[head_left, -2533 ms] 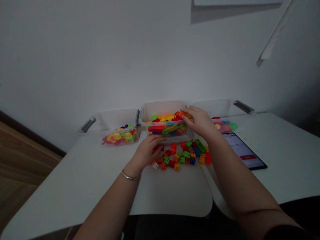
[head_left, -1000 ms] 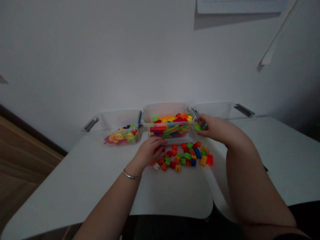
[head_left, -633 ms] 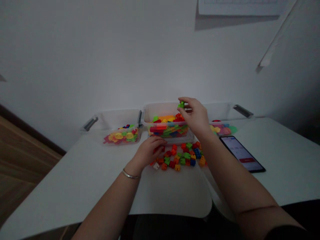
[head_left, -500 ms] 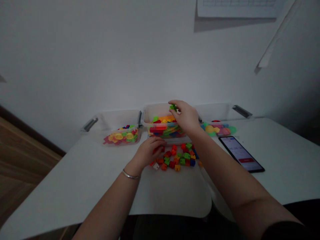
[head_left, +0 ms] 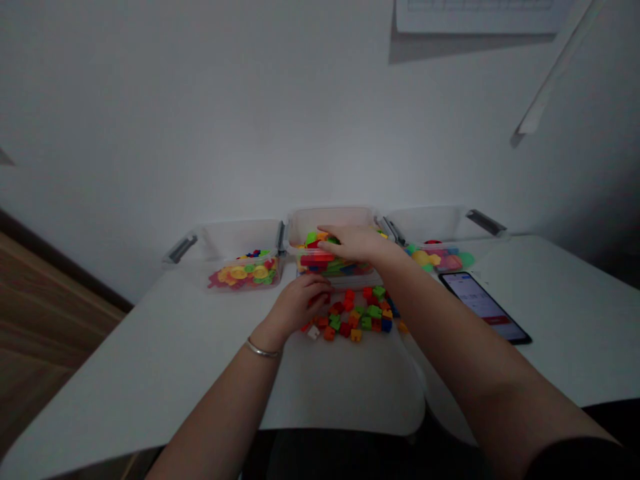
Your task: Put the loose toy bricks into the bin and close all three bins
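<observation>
My right hand (head_left: 350, 243) reaches into the clear middle bin (head_left: 329, 213), thumb and fingers apart over its heap of coloured toy bricks (head_left: 314, 244). A bit of green shows by the thumb; the palm side is hidden. My left hand (head_left: 299, 303) rests on the table at the left end of a spread of loose bricks (head_left: 354, 319), fingers loosely curved and apart from the thumb. Red bricks lie under and beside those fingers. The spread is red, orange, green, yellow and blue, with a white brick (head_left: 313, 332) nearest me.
A clear bin (head_left: 240, 230) of colourful small pieces stands at left, and another bin (head_left: 425, 217) with coloured pieces stands at right. A phone (head_left: 485, 308) lies on the white table (head_left: 560, 320) beside my right forearm. The wall (head_left: 240, 120) rises behind the bins.
My right hand went to the right bin, then carried a green brick left over the middle bin. Now it is lower, inside that bin, with its fingers spread. My left hand stays put.
</observation>
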A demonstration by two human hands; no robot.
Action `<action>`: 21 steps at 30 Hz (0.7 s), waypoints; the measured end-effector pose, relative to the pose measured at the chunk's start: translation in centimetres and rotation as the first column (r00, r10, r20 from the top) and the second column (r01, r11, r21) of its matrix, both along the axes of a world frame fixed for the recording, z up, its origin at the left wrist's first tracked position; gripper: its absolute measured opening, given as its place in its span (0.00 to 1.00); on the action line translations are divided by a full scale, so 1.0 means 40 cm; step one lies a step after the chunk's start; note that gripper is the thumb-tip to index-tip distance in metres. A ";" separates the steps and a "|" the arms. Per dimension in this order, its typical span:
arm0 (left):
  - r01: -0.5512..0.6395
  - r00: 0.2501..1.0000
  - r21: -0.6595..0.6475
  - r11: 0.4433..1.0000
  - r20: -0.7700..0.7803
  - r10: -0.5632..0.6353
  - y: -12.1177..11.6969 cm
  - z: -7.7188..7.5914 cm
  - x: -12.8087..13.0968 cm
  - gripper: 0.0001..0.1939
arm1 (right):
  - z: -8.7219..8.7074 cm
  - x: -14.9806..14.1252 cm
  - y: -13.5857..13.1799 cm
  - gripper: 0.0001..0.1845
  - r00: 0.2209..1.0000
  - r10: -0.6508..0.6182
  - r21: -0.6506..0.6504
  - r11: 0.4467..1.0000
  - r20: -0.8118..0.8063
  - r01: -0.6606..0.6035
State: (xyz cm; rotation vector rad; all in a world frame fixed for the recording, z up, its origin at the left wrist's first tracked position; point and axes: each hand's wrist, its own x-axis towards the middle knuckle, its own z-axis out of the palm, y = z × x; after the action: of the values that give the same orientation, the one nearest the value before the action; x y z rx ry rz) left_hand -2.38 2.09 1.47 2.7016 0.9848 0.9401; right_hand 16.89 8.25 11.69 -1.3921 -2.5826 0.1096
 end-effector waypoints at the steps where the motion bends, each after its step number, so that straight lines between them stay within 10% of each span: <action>1: 0.001 1.000 -0.005 1.000 -0.005 -0.001 0.000 0.000 0.000 0.12 | -0.002 0.001 -0.002 0.39 1.000 0.005 -0.007 1.000 0.008 -0.005; 9: -0.003 1.000 -0.046 0.999 -0.011 0.003 0.007 -0.007 0.001 0.12 | 0.002 0.033 -0.035 0.24 0.976 0.071 0.243 0.970 -0.206 -0.019; 15: -0.055 0.998 -0.030 0.998 -0.015 0.055 0.016 -0.012 0.002 0.12 | -0.014 0.086 -0.100 0.19 0.821 0.106 0.271 0.961 -0.561 0.061; 21: -0.153 0.988 0.007 0.988 -0.013 0.154 0.022 -0.022 -0.002 0.12 | -0.010 0.114 -0.166 0.14 0.946 0.131 0.099 0.989 -0.296 -0.106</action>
State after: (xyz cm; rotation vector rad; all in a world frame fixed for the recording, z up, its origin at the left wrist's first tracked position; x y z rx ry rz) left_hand -2.48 2.98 0.59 2.6713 1.2095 0.9519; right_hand 21.44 1.61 11.28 -1.0942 -2.3848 0.2154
